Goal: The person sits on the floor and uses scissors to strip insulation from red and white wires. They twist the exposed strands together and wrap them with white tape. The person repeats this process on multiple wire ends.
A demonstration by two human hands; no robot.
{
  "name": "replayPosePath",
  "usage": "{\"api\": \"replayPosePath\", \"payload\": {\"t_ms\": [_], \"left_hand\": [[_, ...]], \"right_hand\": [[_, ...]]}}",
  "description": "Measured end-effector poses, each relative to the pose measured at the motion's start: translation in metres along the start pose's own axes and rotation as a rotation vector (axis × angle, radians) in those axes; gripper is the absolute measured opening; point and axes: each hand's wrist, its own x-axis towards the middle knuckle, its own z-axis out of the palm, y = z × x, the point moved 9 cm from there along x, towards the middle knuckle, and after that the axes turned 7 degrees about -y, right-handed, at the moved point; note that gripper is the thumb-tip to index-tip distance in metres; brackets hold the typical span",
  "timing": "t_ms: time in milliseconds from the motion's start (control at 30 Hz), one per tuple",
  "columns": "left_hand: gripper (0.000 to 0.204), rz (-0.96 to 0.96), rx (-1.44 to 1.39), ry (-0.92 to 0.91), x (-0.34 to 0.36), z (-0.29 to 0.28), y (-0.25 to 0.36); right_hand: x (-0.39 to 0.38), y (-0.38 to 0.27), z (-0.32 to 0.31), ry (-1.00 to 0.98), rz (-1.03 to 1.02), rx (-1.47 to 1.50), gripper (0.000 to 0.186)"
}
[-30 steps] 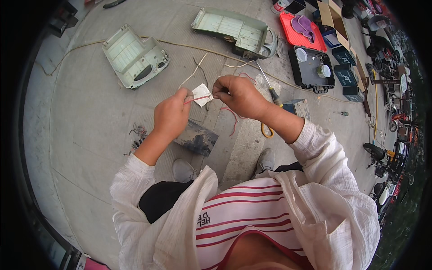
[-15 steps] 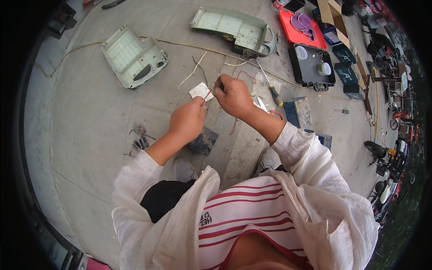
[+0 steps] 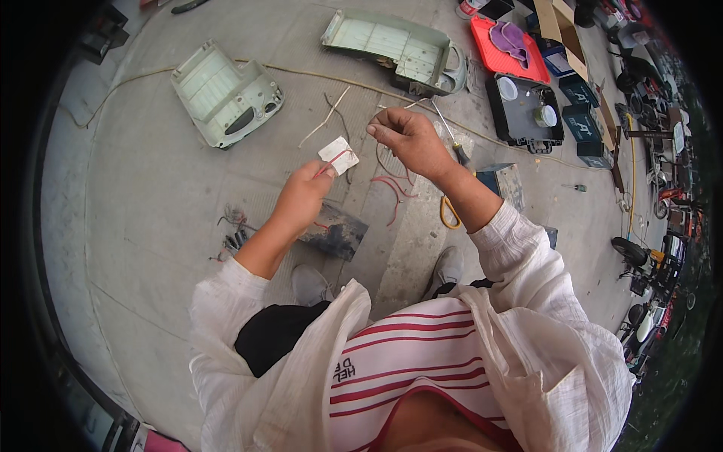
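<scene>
My left hand (image 3: 300, 194) is closed around a thin red wire (image 3: 334, 160), whose free length lies over a small white square (image 3: 346, 152) in view. My right hand (image 3: 409, 145) is pinched above and right of that wire, apart from it; anything between its fingertips is too small to make out. Loose red wires (image 3: 394, 194) lie on the floor below it. A grimy dark block (image 3: 340, 233) is under my left hand. Near my right wrist are a screwdriver (image 3: 462, 156) and a yellow-handled tool (image 3: 449, 215).
Two pale green plastic covers (image 3: 215, 105) (image 3: 384, 47) lie ahead, beside a hose (image 3: 301, 74). At right are a black toolbox (image 3: 520, 120), a red tray (image 3: 493, 56), cardboard boxes (image 3: 561, 34), a blue block (image 3: 508, 188) and parked bikes (image 3: 648, 260). Bundled leads (image 3: 233, 233) sit left.
My right hand has lifted upward, away from the end of the red wire. My left hand, which moved rightward earlier, has eased back slightly left, still holding the wire.
</scene>
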Motion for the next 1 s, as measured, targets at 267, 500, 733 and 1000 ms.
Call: {"api": "replayPosePath", "payload": {"t_ms": [267, 500, 733, 1000], "left_hand": [[0.012, -0.251, -0.337, -0.108, -0.012, 0.009, -0.004], [0.011, -0.282, -0.391, -0.155, -0.011, 0.011, -0.006], [0.013, -0.224, -0.201, -0.056, -0.009, 0.003, -0.005], [0.015, -0.259, -0.231, -0.072, -0.009, 0.005, -0.004]], "right_hand": [[-0.01, -0.049, 0.015, -0.008, -0.323, -0.4, 0.016], [-0.017, -0.058, 0.026, -0.023, -0.465, -0.684, 0.011], [-0.018, -0.078, 0.033, -0.085, -0.528, -0.822, 0.016], [-0.011, -0.06, 0.027, -0.153, -0.403, -0.701, 0.02]]}}
